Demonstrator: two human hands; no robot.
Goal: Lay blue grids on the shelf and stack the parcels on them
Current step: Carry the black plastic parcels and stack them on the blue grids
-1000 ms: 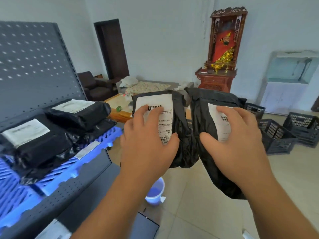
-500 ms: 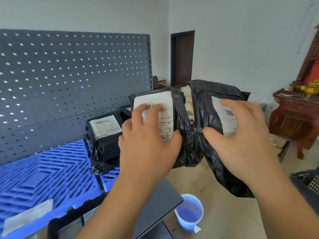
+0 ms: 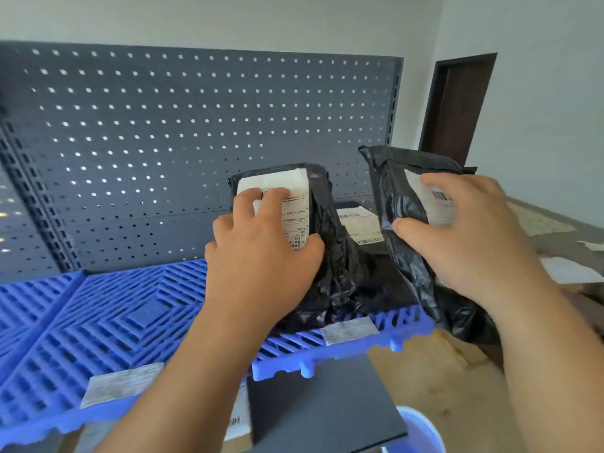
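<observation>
Blue plastic grids (image 3: pixel 108 308) lie side by side on the dark shelf. My left hand (image 3: pixel 261 256) grips a black parcel with a white label (image 3: pixel 322 204), held over the right-hand grid. My right hand (image 3: pixel 464 237) holds a second black parcel (image 3: pixel 402 207) upright, past the shelf's right end. Between them a third black labelled parcel (image 3: pixel 359 223) rests on the grid near the back panel.
A grey perforated back panel (image 3: pixel 183 132) rises behind the shelf. A lower dark shelf board (image 3: pixel 320 400) sticks out below the grids. A pale blue plastic basket (image 3: pixel 421 429) stands on the floor at lower right. A dark door (image 3: pixel 457 106) is at the far right.
My view has swung left toward the shelf. Both hands have carried their parcels over the blue grid, and the two parcels have drawn apart.
</observation>
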